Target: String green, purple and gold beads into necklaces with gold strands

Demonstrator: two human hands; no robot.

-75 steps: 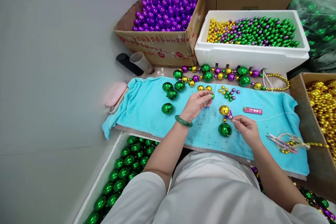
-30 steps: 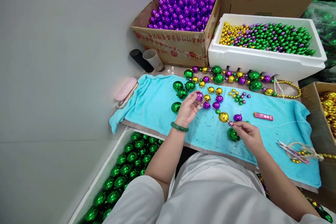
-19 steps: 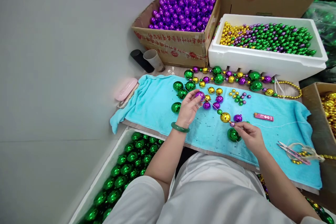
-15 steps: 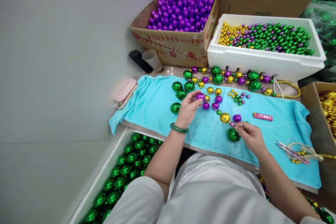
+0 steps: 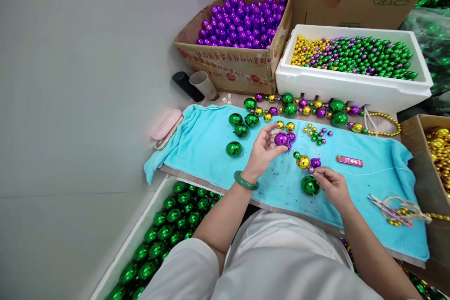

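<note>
A large purple bead (image 5: 281,139) sits in the curled fingers of my left hand (image 5: 260,153), which wears a green bangle (image 5: 245,181). My right hand (image 5: 333,188) pinches the strand by a small lilac bead (image 5: 311,170). On that strand are a gold bead (image 5: 303,162), a small green bead (image 5: 296,155), a purple bead (image 5: 315,162) and a large green bead (image 5: 310,185). Thin white string (image 5: 372,174) trails right across the blue towel (image 5: 277,192). Loose green beads (image 5: 241,131), gold beads (image 5: 290,126) and tiny mixed beads (image 5: 318,134) lie beyond my hands.
At the back stand a carton of purple beads (image 5: 225,58) and a white foam box (image 5: 351,83). A finished-looking bead necklace (image 5: 290,110) lies before them. Scissors (image 5: 390,208) and a pink packet (image 5: 349,161) rest at right. Green beads fill a lower bin (image 5: 131,225).
My left hand has moved right along the string with the purple bead, closer to the small green bead. The right hand keeps its pinch near the lilac bead.
</note>
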